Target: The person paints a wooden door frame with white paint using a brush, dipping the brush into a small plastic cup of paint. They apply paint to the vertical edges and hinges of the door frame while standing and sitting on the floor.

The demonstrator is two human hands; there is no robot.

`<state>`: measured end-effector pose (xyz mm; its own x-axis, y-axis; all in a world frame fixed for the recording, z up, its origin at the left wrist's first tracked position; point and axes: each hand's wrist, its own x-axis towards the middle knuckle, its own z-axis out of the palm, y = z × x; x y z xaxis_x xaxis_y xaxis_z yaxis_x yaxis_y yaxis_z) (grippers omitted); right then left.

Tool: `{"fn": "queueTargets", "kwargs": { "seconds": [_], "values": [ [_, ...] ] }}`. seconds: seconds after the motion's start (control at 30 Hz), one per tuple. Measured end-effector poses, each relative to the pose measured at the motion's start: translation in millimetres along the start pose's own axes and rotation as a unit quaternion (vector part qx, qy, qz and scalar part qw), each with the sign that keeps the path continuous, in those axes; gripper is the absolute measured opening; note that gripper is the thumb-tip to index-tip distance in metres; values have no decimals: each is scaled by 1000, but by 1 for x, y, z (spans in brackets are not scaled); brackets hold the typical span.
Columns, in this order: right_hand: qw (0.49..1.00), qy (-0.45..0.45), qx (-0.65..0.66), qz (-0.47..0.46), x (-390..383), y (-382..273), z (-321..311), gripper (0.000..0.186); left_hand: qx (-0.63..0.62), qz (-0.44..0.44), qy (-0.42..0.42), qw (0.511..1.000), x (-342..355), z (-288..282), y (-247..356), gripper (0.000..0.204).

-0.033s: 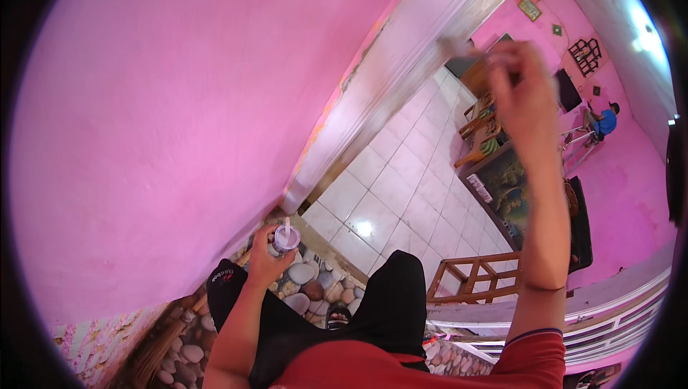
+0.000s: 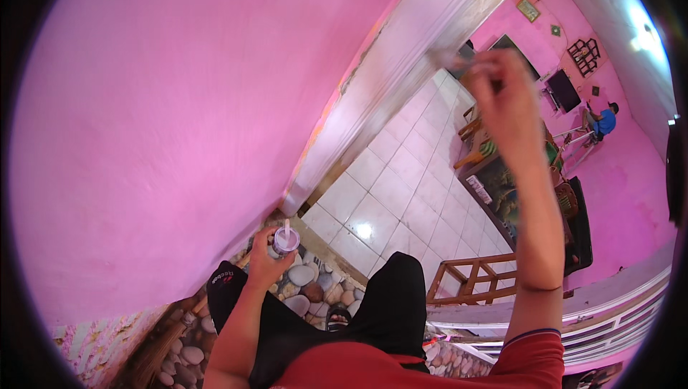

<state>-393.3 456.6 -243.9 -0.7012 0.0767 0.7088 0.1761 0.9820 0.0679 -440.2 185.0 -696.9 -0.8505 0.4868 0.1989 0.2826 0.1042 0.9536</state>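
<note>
My left hand [image 2: 264,260] is closed round a small cup [image 2: 285,244] of pale liquid with a light stick standing in it, low beside the pink wall [image 2: 165,117]. My right hand [image 2: 505,102] is raised and closed on a motion-blurred tool that looks like a small paintbrush [image 2: 448,57], its tip at the pale door frame [image 2: 387,74]. The frame has uneven, flaking paint along its pink edge. My knees in black trousers are bent below, over pebble-patterned flooring [image 2: 322,292].
Through the doorway are white floor tiles [image 2: 380,181], a wooden chair-like frame [image 2: 466,278], furniture with a dark painted panel [image 2: 494,188], and a person [image 2: 602,120] in blue on a ladder by wall-mounted items. A straw broom [image 2: 172,339] lies at lower left; white slatted bars [image 2: 588,332] are at lower right.
My right hand and the blurred tool have shifted slightly left and down along the door frame. My left hand and the cup stay in place.
</note>
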Motion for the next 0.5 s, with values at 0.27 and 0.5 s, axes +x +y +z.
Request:
{"fn": "queueTargets", "kwargs": {
  "seconds": [0.27,0.5],
  "values": [
    [994,84,-68,-28,43,24,-33,17,-2,11,0,1000,-4,-1,0,71],
    [987,142,-58,-42,71,21,-73,19,9,11,13,1000,-6,0,-11,73]
  ]
}}
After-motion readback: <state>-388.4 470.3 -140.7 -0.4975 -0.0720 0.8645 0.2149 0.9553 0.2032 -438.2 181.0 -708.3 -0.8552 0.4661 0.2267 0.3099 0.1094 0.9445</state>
